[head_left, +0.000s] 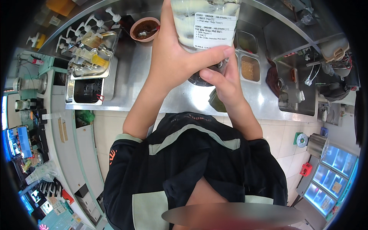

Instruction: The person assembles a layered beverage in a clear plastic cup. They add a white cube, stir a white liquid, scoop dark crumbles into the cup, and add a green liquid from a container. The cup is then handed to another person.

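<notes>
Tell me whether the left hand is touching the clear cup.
Touching. The head view shows the left hand wrapped around the clear cup, thumb pressed across its white label.

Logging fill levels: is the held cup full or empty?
Filled: creamy drink shows through the clear cup around its label, dark layer at the bottom.

The left grip [174, 57] wraps a clear plastic cup [205, 23] bearing a white label, raised over the steel tabletop [134, 76]. The right grip [222, 80] pinches the cup's dark bottom. A brown bowl [144, 28] with a spoon sits far left, beside pump bottles [90, 23].
</notes>
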The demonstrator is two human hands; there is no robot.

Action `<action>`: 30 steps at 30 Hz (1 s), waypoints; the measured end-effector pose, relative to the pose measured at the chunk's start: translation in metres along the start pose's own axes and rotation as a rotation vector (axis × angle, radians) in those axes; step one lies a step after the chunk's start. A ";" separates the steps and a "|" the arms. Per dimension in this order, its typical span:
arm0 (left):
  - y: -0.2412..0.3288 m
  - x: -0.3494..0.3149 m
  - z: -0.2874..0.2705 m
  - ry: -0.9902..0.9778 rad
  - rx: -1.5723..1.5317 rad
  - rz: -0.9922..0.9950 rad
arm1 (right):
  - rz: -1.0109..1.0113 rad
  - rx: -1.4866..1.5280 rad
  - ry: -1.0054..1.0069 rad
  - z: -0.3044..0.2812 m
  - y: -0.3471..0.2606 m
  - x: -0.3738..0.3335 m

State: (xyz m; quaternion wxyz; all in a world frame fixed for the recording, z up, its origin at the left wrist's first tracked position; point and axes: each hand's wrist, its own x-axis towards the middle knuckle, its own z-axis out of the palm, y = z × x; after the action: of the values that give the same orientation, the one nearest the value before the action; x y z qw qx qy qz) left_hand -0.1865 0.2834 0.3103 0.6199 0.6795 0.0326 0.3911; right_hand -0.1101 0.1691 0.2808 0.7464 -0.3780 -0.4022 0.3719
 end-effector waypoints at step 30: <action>-0.009 0.011 0.004 0.040 -0.093 0.012 | -0.413 0.204 -0.853 -0.010 -0.144 -0.036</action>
State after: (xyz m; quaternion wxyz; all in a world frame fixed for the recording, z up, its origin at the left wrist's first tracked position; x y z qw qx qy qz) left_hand -0.1726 0.2885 0.3087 0.6476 0.6423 0.0226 0.4094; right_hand -0.0789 0.0725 0.3900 0.6064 -0.0292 -0.7005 0.3753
